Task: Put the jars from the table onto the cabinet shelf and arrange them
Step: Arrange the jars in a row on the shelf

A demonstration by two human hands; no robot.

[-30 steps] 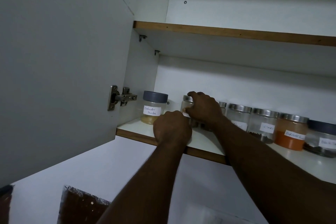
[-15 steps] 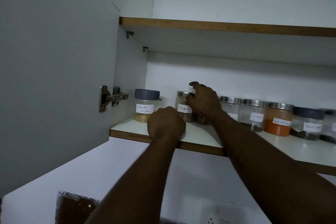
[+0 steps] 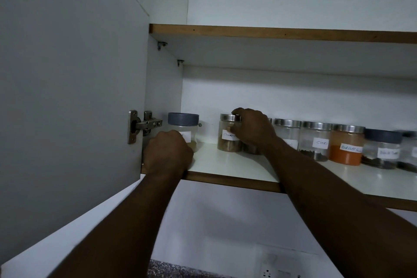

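On the lower cabinet shelf [image 3: 234, 165] a row of labelled jars stands along the back. My right hand [image 3: 253, 130] grips the steel-lidded cinnamon jar [image 3: 225, 142] from its right side, fingers over the lid. Another jar behind that hand is mostly hidden. At the far left stands a grey-lidded jar [image 3: 183, 119]. My left hand [image 3: 168, 153] is a closed fist at the shelf's front edge, covering that jar's lower left; I cannot tell whether it touches the jar. To the right stand a cloves jar [image 3: 316, 140], an orange red chilli jar [image 3: 347, 149] and a dark-lidded jar [image 3: 381, 149].
The open grey cabinet door [image 3: 67, 97] hangs on the left by a metal hinge [image 3: 142, 125]. A bare upper shelf [image 3: 270, 32] runs overhead. A gap on the shelf separates the grey-lidded jar from the cinnamon jar. A wall socket [image 3: 270, 272] is below.
My left fist has slid left along the shelf edge to in front of the grey-lidded jar. My right hand stays on the cinnamon jar, whose label now shows.
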